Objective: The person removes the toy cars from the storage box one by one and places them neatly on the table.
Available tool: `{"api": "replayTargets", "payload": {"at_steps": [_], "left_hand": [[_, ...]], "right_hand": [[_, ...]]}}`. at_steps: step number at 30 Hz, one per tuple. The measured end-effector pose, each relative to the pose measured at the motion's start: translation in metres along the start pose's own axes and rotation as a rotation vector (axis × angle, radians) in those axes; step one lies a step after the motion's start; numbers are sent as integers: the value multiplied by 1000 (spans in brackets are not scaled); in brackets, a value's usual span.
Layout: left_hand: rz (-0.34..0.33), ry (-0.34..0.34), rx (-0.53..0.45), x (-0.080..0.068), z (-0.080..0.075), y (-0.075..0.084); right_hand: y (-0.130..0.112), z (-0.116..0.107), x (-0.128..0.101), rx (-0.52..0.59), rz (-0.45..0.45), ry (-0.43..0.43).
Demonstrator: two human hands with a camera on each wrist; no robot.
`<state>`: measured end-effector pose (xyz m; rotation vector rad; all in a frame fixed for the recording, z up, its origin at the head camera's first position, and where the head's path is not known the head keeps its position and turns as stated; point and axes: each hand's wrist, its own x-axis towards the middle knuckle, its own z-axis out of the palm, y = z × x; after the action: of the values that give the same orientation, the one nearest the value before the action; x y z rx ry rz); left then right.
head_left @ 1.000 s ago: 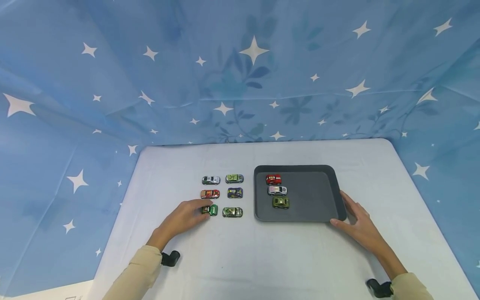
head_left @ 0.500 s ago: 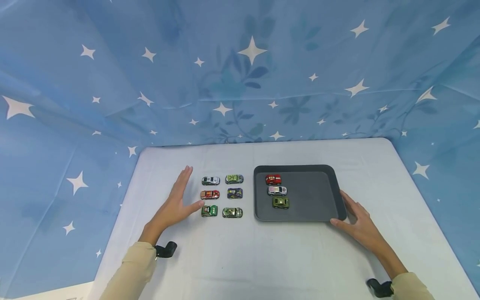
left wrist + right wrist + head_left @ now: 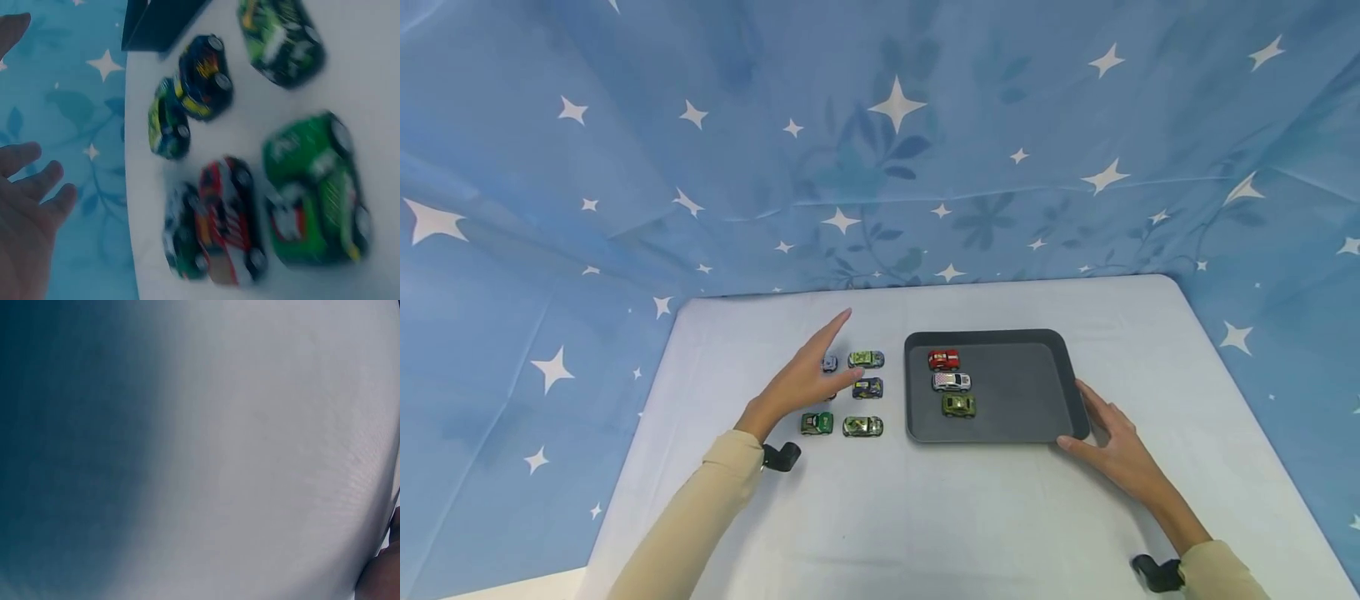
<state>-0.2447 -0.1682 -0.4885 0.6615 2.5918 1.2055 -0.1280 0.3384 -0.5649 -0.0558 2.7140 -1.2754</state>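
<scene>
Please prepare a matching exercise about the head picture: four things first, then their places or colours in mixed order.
Things:
1. tray
2. bright green car
3. dark blue car
4. white car with pink checks

Places or colours:
A. between red car and olive car
B. left of camouflage car
C. dark grey
D. between light green car and camouflage car

Pairs: 1-C; 2-B; 3-D; 4-A

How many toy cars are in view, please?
9. In the tray: red car, white car and olive car. Left of it: lime car, blue car, camouflage car, green car, orange car and silver car, the last two partly behind the left hand in the head view.
</scene>
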Motion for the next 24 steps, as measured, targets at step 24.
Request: {"api": "replayTargets", "payload": {"at_steps": [24], "left_hand": [[209, -234, 72, 104, 65, 56]], "right_hand": [[0, 0, 1, 17, -12, -1]]}}
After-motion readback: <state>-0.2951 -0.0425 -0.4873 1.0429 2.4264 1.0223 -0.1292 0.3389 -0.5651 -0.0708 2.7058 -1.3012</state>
